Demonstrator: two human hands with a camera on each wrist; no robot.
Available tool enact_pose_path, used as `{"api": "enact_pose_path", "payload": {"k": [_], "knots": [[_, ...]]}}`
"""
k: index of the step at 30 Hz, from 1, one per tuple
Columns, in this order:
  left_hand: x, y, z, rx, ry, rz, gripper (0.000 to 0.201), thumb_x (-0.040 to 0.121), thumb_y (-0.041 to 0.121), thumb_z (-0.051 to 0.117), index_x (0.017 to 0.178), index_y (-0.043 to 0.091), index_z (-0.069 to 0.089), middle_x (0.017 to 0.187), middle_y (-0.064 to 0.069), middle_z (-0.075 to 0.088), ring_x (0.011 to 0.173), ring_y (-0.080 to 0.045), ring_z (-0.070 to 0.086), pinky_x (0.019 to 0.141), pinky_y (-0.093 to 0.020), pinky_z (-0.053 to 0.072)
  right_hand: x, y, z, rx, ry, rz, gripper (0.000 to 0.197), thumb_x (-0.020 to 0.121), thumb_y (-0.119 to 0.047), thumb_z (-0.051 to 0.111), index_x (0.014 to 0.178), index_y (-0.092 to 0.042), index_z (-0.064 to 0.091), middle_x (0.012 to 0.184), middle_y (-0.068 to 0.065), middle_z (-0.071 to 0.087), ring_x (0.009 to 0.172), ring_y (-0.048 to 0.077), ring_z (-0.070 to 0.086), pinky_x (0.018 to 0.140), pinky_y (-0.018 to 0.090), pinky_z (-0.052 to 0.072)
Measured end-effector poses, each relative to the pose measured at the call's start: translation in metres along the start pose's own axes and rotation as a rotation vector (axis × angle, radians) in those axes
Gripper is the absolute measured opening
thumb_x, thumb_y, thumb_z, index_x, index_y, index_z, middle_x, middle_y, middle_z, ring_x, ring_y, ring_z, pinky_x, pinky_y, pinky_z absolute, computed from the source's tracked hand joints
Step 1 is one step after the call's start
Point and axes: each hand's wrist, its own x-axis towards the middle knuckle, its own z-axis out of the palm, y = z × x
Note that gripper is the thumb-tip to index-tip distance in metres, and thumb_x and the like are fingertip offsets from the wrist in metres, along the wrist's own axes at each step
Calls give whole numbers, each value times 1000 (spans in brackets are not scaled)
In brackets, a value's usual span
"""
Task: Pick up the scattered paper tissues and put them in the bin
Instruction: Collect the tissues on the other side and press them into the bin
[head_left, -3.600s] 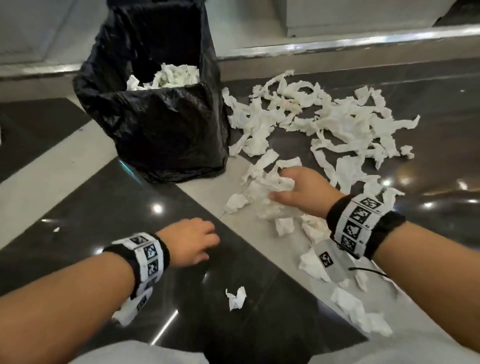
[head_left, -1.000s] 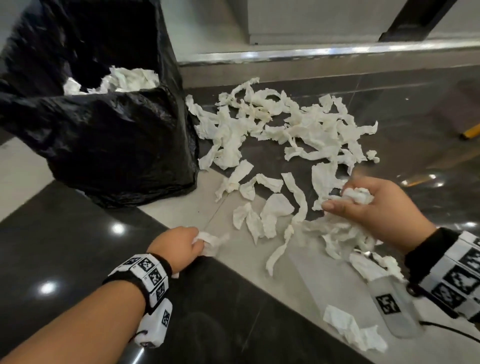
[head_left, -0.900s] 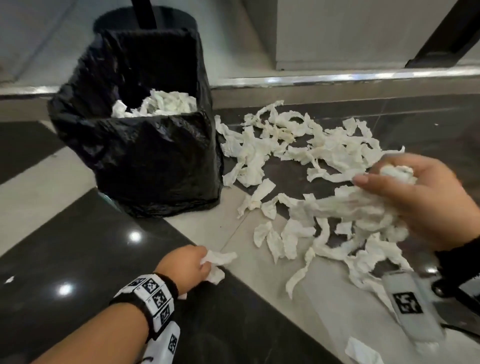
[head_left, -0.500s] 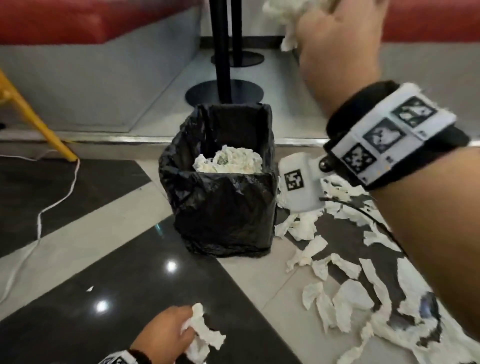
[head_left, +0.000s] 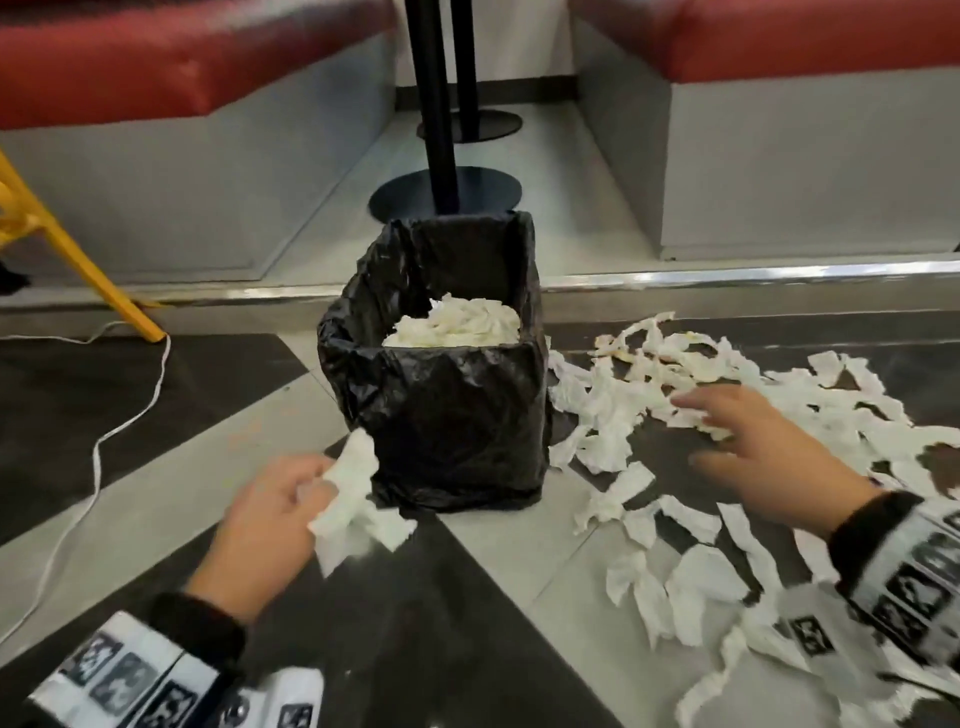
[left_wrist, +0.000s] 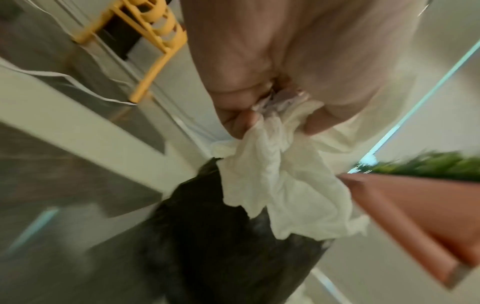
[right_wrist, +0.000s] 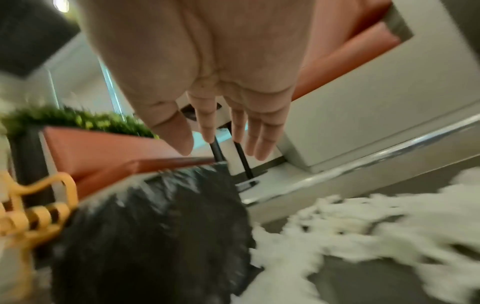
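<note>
Polished floor (head_left: 130, 415) carries the bin (head_left: 457, 410); the left hand (head_left: 270, 514), at its 7 o'clock, pinches a tissue wad (head_left: 348, 483). The right hand (head_left: 748, 452), fingers spread and empty, hovers over scattered tissues (head_left: 675, 571) at 3 o'clock.

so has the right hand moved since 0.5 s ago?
Yes. The right hand, then raised above the bin holding tissues, is now empty, low over the floor tissues right of it.

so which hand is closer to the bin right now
Left. The left hand, gripping a wad of tissue, sits at the bin's front left corner. The right hand hangs open over the scattered tissues, off to the bin's right.
</note>
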Motion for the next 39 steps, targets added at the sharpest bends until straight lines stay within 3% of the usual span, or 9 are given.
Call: {"api": "enact_pose_path", "payload": {"k": [6,10,14,18,24,27,32,34,39], "knots": [[150,123,-14,206,224,261,33,85,29,51,113,16,61,109,-18,65,100,-37,59,88,-41,46,-112,113,5,69,-1,385,47,81,-3,66,87,-47,52,121,2,54,96,17,55,84,28,42],[220,136,6,708,-84,137,64,82,37,64,138,19,39,143,-20,43,127,-43,42,107,-47,35,-161,154,18,33,-35,547,34,79,-12,69,98,-38,60,121,1,53,96,16,55,87,30,45],[232,114,28,969,-89,342,42,60,40,51,100,29,60,94,-16,65,85,-42,61,80,-54,52,-194,178,19,-23,23,603,28,79,-22,69,103,-35,61,115,-2,53,93,13,56,87,27,45],[147,137,81,894,78,657,32,74,38,41,99,20,50,91,-19,51,82,-45,54,70,-57,52,-221,186,39,-131,-129,627,33,79,-31,70,97,-50,50,113,-5,51,88,6,56,88,27,50],[32,123,188,790,-415,846,25,83,28,47,102,16,57,96,-9,54,87,-32,55,66,-42,52,-258,166,126,-223,-574,641,69,68,-54,70,128,-48,36,125,-2,23,114,20,52,104,29,42],[0,101,232,829,-686,828,27,85,26,46,109,18,55,108,-7,53,98,-30,53,73,-39,49,-256,162,146,-190,-523,608,24,83,-32,60,93,-46,43,116,0,34,103,18,56,98,20,41],[-18,80,286,853,-865,913,42,85,25,48,126,26,44,136,-13,39,112,-37,46,86,-46,46,-222,158,147,48,-446,645,44,80,5,40,65,-35,54,88,1,61,73,12,58,65,17,50],[-19,75,305,842,-916,860,59,87,29,50,138,40,24,149,-12,20,122,-39,37,92,-50,42,-214,149,134,148,-377,636,34,83,3,40,70,-22,58,71,0,57,59,10,51,51,15,44],[-26,52,341,998,-1061,803,62,89,49,43,143,40,13,158,-9,-7,138,-46,7,109,-61,22,-211,161,107,387,-20,712,32,78,-19,65,52,-26,48,65,-4,46,67,17,48,64,27,38]]}}
